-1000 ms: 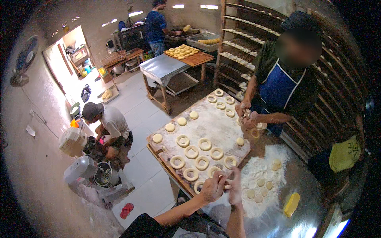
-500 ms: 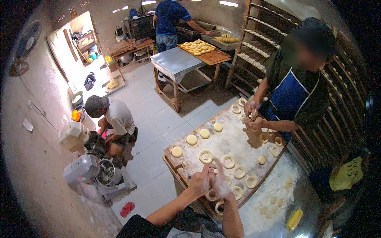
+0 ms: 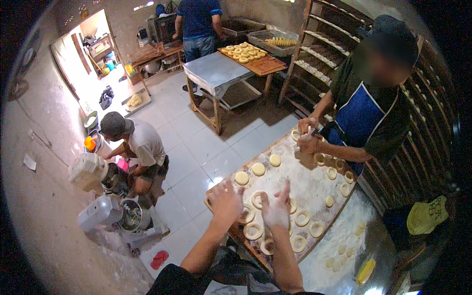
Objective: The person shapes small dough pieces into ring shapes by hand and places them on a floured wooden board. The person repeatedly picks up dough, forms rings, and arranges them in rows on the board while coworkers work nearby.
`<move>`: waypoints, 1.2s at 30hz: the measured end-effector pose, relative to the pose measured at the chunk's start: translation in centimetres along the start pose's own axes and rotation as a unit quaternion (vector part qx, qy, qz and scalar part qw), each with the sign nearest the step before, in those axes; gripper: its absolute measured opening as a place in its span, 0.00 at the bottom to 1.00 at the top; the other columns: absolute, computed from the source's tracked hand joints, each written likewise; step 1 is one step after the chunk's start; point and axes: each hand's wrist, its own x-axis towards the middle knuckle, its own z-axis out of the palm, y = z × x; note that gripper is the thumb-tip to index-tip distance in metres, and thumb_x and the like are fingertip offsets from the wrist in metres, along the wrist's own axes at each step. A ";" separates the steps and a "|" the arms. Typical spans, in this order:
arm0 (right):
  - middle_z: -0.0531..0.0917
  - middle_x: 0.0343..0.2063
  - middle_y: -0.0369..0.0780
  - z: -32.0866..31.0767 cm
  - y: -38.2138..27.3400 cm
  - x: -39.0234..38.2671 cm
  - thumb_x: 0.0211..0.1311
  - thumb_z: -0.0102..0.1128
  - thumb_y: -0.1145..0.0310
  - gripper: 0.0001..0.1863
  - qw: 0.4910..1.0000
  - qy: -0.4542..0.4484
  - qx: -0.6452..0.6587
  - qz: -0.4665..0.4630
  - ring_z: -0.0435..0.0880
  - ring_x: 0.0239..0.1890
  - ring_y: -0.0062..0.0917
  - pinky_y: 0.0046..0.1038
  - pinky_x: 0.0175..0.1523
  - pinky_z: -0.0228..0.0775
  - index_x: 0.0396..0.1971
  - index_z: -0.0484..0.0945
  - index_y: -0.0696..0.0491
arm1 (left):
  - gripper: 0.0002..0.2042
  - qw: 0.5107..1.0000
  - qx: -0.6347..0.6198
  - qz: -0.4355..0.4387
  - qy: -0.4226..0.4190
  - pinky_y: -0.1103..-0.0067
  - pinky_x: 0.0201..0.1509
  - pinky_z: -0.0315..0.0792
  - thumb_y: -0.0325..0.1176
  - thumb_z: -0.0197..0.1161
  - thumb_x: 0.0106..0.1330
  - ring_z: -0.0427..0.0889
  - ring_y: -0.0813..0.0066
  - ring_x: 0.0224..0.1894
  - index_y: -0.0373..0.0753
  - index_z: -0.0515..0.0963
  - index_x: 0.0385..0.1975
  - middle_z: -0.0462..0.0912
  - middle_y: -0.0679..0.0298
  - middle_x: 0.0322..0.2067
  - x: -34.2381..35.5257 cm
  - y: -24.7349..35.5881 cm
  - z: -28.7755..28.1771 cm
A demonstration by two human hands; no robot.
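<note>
My left hand (image 3: 226,204) reaches over the left corner of the floured wooden board (image 3: 278,182), fingers apart and slightly blurred. It covers the spot beside a flat dough round (image 3: 241,178), so whatever lies under it is hidden. My right hand (image 3: 277,211), dusted with flour, hovers open above the dough rings, thumb and forefinger spread, holding nothing visible. A dough ring (image 3: 253,231) and several like it lie close around both hands. Two more dough rounds (image 3: 258,169) line the board's far left edge.
Across the board a person in a blue apron (image 3: 361,110) works dough with both hands. Someone crouches at left by mixers (image 3: 101,216). A metal-topped table (image 3: 216,76) bears a tray of rings. Tall racks (image 3: 314,54) stand at right; a floured surface (image 3: 339,246) adjoins the board.
My hands were together above the near rings. Now they are apart, the left moved to the board's left corner. The person at the back has drawn an arm away from the trays.
</note>
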 end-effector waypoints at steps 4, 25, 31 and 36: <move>0.78 0.45 0.50 -0.6 0.1 -0.4 0.64 0.59 0.54 0.39 0.999 -0.027 -0.026 -0.030 0.75 0.49 0.47 0.50 0.57 0.63 0.71 0.55 0.51 | 0.30 0.997 -0.023 -0.018 -0.078 0.44 0.63 0.58 0.48 0.59 0.68 0.67 0.38 0.61 0.34 0.64 0.63 0.71 0.38 0.53 -0.5 -2.4 0.2; 0.84 0.36 0.44 -17.7 29.5 -17.7 0.60 0.62 0.62 0.14 0.927 0.156 -0.215 0.263 0.82 0.47 0.37 0.39 0.57 0.69 0.43 0.79 0.50 | 0.15 0.824 -0.364 0.325 -0.288 0.69 0.39 0.75 0.19 0.55 0.61 0.81 0.55 0.36 0.35 0.76 0.48 0.80 0.49 0.36 -10.3 15.2 6.0; 0.82 0.35 0.46 -18.8 30.4 -17.2 0.60 0.65 0.61 0.16 0.969 0.072 -0.144 0.190 0.82 0.41 0.39 0.38 0.50 0.72 0.42 0.75 0.54 | 0.12 0.821 -0.243 0.350 -0.379 0.68 0.38 0.78 0.29 0.59 0.68 0.86 0.55 0.33 0.35 0.76 0.49 0.85 0.50 0.31 -19.9 22.2 10.6; 0.78 0.32 0.44 -21.6 30.9 -21.5 0.58 0.69 0.65 0.25 0.934 0.061 0.326 0.133 0.82 0.39 0.31 0.32 0.45 0.75 0.51 0.68 0.58 | 0.15 0.789 -0.337 0.283 -0.428 0.75 0.41 0.80 0.39 0.62 0.71 0.89 0.69 0.36 0.34 0.78 0.49 0.88 0.55 0.35 -24.4 25.2 10.1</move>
